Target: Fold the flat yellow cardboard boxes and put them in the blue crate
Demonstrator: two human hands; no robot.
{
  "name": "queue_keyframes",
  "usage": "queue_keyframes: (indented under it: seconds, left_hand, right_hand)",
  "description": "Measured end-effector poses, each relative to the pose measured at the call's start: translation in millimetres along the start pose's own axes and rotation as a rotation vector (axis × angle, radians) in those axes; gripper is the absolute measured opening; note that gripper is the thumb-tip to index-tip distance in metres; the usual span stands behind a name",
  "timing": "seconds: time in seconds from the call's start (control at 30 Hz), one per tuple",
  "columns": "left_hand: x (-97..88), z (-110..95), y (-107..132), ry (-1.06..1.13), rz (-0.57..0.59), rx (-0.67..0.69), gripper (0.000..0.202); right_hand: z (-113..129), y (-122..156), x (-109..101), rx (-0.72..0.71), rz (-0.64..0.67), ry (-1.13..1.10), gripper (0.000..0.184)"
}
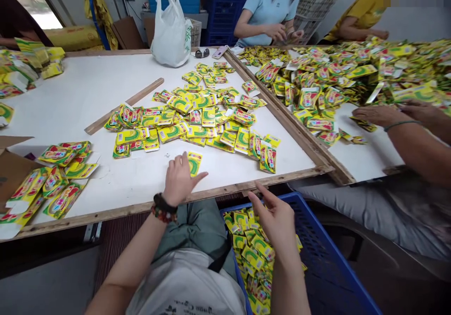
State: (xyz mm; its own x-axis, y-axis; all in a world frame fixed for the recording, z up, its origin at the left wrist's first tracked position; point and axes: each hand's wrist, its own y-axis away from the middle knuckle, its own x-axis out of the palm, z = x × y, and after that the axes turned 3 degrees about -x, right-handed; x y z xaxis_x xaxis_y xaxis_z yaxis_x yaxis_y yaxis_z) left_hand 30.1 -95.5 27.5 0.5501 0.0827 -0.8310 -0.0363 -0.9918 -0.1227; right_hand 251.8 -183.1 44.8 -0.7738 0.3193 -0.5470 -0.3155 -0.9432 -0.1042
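My left hand lies flat on the white table, fingers spread, its fingertips on a single yellow-green packet. A beaded bracelet sits on that wrist. My right hand hovers open below the table's front edge, above a blue crate holding several of the same packets; nothing is in it. A loose spread of yellow-green packets covers the table's middle, just beyond my left hand.
A wooden stick lies left of the spread. More packets sit at the left beside a cardboard box. A white plastic bag stands at the back. Another person's hands work a heaped table on the right; other people sit behind.
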Motion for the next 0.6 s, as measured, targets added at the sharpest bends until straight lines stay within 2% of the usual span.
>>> queue_keyframes:
  seconds: [0.07,0.13,0.17,0.23,0.3,0.4,0.47,0.53,0.6]
  left_hand:
    - [1.5,4.0,-20.2,-0.128,0.096,-0.130,0.087]
    - [1.7,4.9,-28.4,-0.134,0.184,-0.134,0.080]
    - [0.8,4.7,-27.5,-0.093,0.175,-0.101,0.074]
    - [-1.9,3.5,-17.3,0.051,0.062,-0.018,0.066]
    - [-3.4,1.8,-0.8,0.191,-0.094,0.033,0.053]
    - [2.1,-2.9,23.4,0.269,-0.261,0.083,0.027]
    - [11.2,-7.2,34.6,0.300,-0.333,0.149,0.016]
    - [21.9,-11.4,42.5,0.366,-0.356,0.212,0.021]
    - [30.6,-14.6,48.2,0.431,-0.325,0.239,0.035]
  right_hand:
    - [4.2,-7.5,18.9,-0.008,0.106,-0.099,0.053]
    - [13.4,-14.4,44.8,0.013,0.213,-0.228,0.054]
    - [18.8,-16.9,56.8,0.035,0.242,-0.283,0.056]
    - [29.2,-18.7,74.7,0.091,0.257,-0.399,0.064]
    - [38.3,-15.6,83.7,0.119,0.236,-0.514,0.071]
    - [49.8,-4.1,88.2,0.045,0.178,-0.563,0.076]
    - [55.9,3.5,90.7,-0.008,0.162,-0.540,0.071]
    - [59.5,8.0,93.9,-0.024,0.175,-0.548,0.059]
    - [60.1,9.1,96.9,-0.020,0.180,-0.601,0.049]
